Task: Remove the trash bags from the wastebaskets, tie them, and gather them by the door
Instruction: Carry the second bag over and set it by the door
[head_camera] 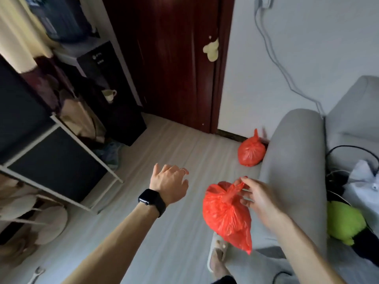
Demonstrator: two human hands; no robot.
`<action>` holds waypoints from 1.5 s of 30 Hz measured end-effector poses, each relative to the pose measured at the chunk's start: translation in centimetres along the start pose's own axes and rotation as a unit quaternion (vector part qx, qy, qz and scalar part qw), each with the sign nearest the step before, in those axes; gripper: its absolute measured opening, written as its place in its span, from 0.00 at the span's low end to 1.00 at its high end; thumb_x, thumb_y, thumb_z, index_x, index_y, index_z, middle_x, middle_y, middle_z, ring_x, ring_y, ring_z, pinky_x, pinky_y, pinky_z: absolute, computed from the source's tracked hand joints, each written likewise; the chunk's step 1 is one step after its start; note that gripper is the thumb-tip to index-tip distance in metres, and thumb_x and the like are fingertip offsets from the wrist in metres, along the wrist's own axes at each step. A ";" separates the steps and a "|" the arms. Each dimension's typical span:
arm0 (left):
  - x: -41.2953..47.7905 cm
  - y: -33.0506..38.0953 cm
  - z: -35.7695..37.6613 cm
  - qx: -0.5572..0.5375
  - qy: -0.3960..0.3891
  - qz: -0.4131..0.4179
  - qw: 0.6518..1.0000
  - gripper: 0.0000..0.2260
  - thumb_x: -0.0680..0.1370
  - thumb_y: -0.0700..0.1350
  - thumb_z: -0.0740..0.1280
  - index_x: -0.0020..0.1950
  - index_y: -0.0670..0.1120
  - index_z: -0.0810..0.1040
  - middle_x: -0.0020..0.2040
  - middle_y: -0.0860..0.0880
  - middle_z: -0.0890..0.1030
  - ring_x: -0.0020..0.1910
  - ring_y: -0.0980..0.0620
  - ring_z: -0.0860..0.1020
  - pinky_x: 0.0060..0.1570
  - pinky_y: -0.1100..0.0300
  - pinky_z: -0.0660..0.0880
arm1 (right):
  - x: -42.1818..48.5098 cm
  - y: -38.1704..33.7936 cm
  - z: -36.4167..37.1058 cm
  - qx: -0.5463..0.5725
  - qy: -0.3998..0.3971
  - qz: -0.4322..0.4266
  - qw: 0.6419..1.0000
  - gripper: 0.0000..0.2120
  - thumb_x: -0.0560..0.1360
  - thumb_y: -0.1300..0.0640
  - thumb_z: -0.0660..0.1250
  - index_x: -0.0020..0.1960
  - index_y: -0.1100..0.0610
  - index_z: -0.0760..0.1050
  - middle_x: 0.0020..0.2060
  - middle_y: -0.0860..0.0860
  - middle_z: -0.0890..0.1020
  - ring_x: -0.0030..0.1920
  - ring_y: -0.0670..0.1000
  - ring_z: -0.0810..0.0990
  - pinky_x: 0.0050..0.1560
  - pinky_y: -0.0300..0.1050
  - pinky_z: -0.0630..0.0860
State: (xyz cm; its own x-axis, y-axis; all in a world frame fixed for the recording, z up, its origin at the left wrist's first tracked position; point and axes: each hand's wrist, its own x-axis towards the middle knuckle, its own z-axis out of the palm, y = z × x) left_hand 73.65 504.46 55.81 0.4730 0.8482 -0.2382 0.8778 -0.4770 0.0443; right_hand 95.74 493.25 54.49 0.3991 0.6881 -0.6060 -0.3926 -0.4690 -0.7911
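A tied red trash bag [227,216] hangs in the air in front of me, and my right hand [260,198] pinches its knotted top. To its left my left hand [169,184], with a black watch on the wrist, is held out open with fingers apart and nothing in it. A second tied red trash bag [250,151] sits on the floor by the wall, just right of the dark red door [174,64] and against the end of the grey sofa. No wastebasket is in view.
The grey sofa [295,160] fills the right side, with a green object [344,220], cables and clothes on it. A white-framed shelf with dark panels [57,158] and a black cabinet [114,95] line the left. My slippered foot [217,257] stands on the pale floor.
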 end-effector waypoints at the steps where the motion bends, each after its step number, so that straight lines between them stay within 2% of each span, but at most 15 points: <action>1: 1.6 0.3 -0.3 -0.004 -0.005 -0.006 1.000 0.18 0.80 0.56 0.56 0.68 0.58 0.72 0.69 0.55 0.75 0.70 0.50 0.68 0.73 0.44 0.56 | 1.7 -0.8 0.0 0.005 0.011 0.004 1.000 0.11 0.80 0.57 0.64 0.40 0.56 0.79 0.35 0.51 0.82 0.34 0.48 0.77 0.33 0.42 0.67; 4: 9.2 1.5 -1.8 -0.016 -0.031 -0.017 0.999 0.18 0.79 0.56 0.57 0.68 0.59 0.72 0.70 0.55 0.74 0.72 0.51 0.66 0.74 0.44 0.55 | 8.8 -4.2 -1.0 -0.001 0.016 0.054 0.998 0.07 0.78 0.57 0.65 0.49 0.57 0.81 0.35 0.50 0.80 0.32 0.47 0.77 0.32 0.41 0.66; 7: 16.9 2.5 -3.8 -0.005 -0.035 -0.018 0.999 0.18 0.79 0.56 0.57 0.68 0.58 0.72 0.70 0.55 0.73 0.71 0.50 0.67 0.74 0.46 0.54 | 15.2 -7.1 -1.9 -0.025 0.021 0.073 0.997 0.15 0.76 0.57 0.66 0.61 0.58 0.78 0.35 0.49 0.79 0.30 0.44 0.77 0.31 0.40 0.66; 10: 23.6 3.6 -4.8 0.004 -0.042 0.000 0.999 0.19 0.79 0.56 0.56 0.69 0.58 0.72 0.71 0.55 0.72 0.72 0.49 0.66 0.73 0.47 0.54 | 20.8 -10.0 -2.3 -0.040 0.038 0.071 0.996 0.19 0.74 0.59 0.67 0.64 0.58 0.73 0.36 0.51 0.78 0.29 0.45 0.78 0.30 0.39 0.65; 14: 33.0 4.6 -4.7 0.013 -0.042 0.030 0.999 0.20 0.78 0.55 0.56 0.70 0.58 0.72 0.71 0.55 0.71 0.73 0.49 0.64 0.73 0.46 0.56 | 28.6 -12.9 -2.5 -0.038 0.070 0.075 0.994 0.13 0.76 0.58 0.67 0.60 0.59 0.76 0.41 0.52 0.81 0.31 0.46 0.79 0.31 0.39 0.67; 17: 41.4 5.2 -4.2 0.018 -0.047 0.047 0.998 0.21 0.78 0.53 0.56 0.72 0.57 0.70 0.73 0.53 0.68 0.76 0.47 0.60 0.74 0.44 0.56 | 36.0 -14.9 -2.7 -0.042 0.080 0.095 0.991 0.07 0.78 0.58 0.65 0.54 0.58 0.79 0.40 0.51 0.80 0.35 0.47 0.79 0.35 0.41 0.70; 20: 49.8 5.2 -3.2 0.028 -0.057 0.067 0.996 0.22 0.78 0.52 0.55 0.73 0.55 0.69 0.75 0.50 0.65 0.78 0.45 0.55 0.74 0.42 0.54 | 43.6 -15.9 -2.3 -0.052 0.097 0.125 0.986 0.04 0.79 0.57 0.65 0.50 0.56 0.78 0.38 0.50 0.80 0.34 0.47 0.79 0.34 0.40 0.69; 25: 63.2 5.3 -1.7 0.020 -0.060 0.087 0.994 0.23 0.79 0.51 0.56 0.75 0.55 0.66 0.78 0.48 0.59 0.79 0.46 0.50 0.75 0.40 0.52 | 54.4 -15.8 -1.0 -0.098 0.102 0.178 0.974 0.08 0.79 0.54 0.65 0.43 0.54 0.77 0.38 0.50 0.80 0.35 0.48 0.79 0.33 0.40 0.68; 31: 76.7 6.9 1.2 0.040 0.033 0.128 0.990 0.25 0.78 0.50 0.60 0.76 0.53 0.65 0.79 0.46 0.56 0.79 0.43 0.48 0.75 0.40 0.51 | 67.5 -14.0 -0.2 -0.188 0.091 0.228 0.951 0.13 0.80 0.54 0.60 0.38 0.54 0.75 0.34 0.50 0.80 0.32 0.49 0.77 0.34 0.40 0.68; 33: 81.4 7.2 3.5 0.056 0.090 0.140 0.984 0.27 0.76 0.50 0.62 0.76 0.52 0.65 0.80 0.45 0.55 0.79 0.40 0.49 0.75 0.38 0.52 | 73.2 -12.6 -0.4 -0.232 0.081 0.207 0.947 0.15 0.79 0.56 0.59 0.36 0.55 0.76 0.34 0.51 0.81 0.32 0.52 0.78 0.36 0.43 0.71; 35: 84.9 7.3 5.9 0.075 0.127 0.148 0.978 0.32 0.75 0.50 0.63 0.79 0.52 0.59 0.81 0.44 0.51 0.79 0.37 0.48 0.74 0.36 0.51 | 78.4 -11.4 -0.7 -0.280 0.066 0.171 0.942 0.16 0.78 0.57 0.58 0.35 0.56 0.78 0.37 0.55 0.84 0.36 0.57 0.82 0.42 0.49 0.75; 37: 87.6 7.2 8.3 0.095 0.159 0.165 0.969 0.36 0.75 0.51 0.64 0.80 0.53 0.53 0.81 0.45 0.48 0.79 0.36 0.47 0.73 0.35 0.51 | 82.6 -10.5 -0.8 -0.347 0.048 0.135 0.927 0.17 0.80 0.56 0.57 0.41 0.60 0.82 0.44 0.59 0.86 0.46 0.60 0.84 0.49 0.50 0.76; 40: 91.3 7.1 12.0 0.107 0.175 0.173 0.963 0.38 0.75 0.50 0.64 0.81 0.55 0.48 0.81 0.45 0.46 0.79 0.36 0.47 0.74 0.34 0.51 | 88.3 -9.3 -1.4 -0.455 0.006 0.104 0.884 0.20 0.82 0.54 0.53 0.52 0.64 0.81 0.53 0.62 0.84 0.55 0.61 0.82 0.53 0.48 0.75; 42: 93.0 7.2 14.1 0.111 0.181 0.155 0.965 0.38 0.75 0.50 0.63 0.81 0.55 0.47 0.81 0.46 0.46 0.79 0.36 0.47 0.74 0.34 0.51 | 91.0 -8.7 -1.9 -0.517 -0.022 0.088 0.851 0.18 0.82 0.55 0.53 0.54 0.65 0.79 0.56 0.64 0.82 0.58 0.62 0.80 0.53 0.48 0.74; 45: 94.6 7.5 16.5 0.106 0.184 0.131 0.968 0.39 0.73 0.45 0.61 0.81 0.55 0.45 0.82 0.47 0.45 0.78 0.33 0.47 0.74 0.34 0.50 | 92.9 -8.0 -3.1 -0.553 -0.036 0.079 0.829 0.14 0.81 0.56 0.57 0.56 0.63 0.78 0.54 0.63 0.82 0.56 0.62 0.81 0.50 0.49 0.74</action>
State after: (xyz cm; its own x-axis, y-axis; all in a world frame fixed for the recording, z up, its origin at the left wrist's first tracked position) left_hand 123.79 577.35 17.63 0.7071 0.6973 0.1176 0.7067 -0.6909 -0.1524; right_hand 138.52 559.20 4.28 0.3497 0.5819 -0.7343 0.5793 -0.7502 -0.3187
